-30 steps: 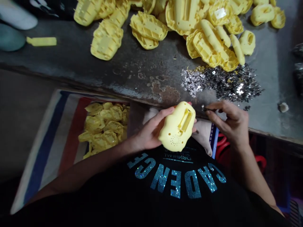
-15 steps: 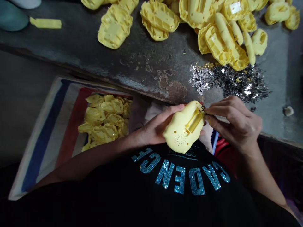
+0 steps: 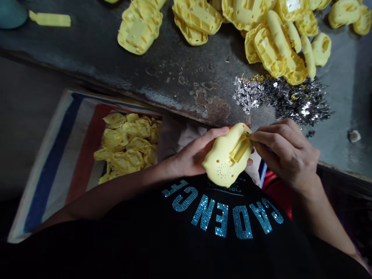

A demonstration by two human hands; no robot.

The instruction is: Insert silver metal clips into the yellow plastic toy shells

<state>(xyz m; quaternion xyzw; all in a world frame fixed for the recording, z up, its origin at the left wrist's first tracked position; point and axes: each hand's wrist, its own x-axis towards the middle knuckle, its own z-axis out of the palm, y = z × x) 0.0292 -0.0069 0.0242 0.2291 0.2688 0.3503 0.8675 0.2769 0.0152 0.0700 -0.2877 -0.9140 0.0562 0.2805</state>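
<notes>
smooth yellow plastic shell [image 3: 226, 159] cradled in the curled left hand [image 3: 193, 155], right hand [image 3: 286, 155] pinching at its moulded slot [image 3: 240, 148], both hands close together, lower centre!

From here I see the person wears a black shirt [image 3: 139, 228] with shiny blue letters [image 3: 222, 221] that spell CADENCE.

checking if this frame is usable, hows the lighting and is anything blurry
Head view: the scene is dim, with the black T-shirt sinking into deep shadow at the bottom; the pile of metal bits throws small bright glints; the yellow plastic shell, left hand and right hand look fairly sharp.
</notes>
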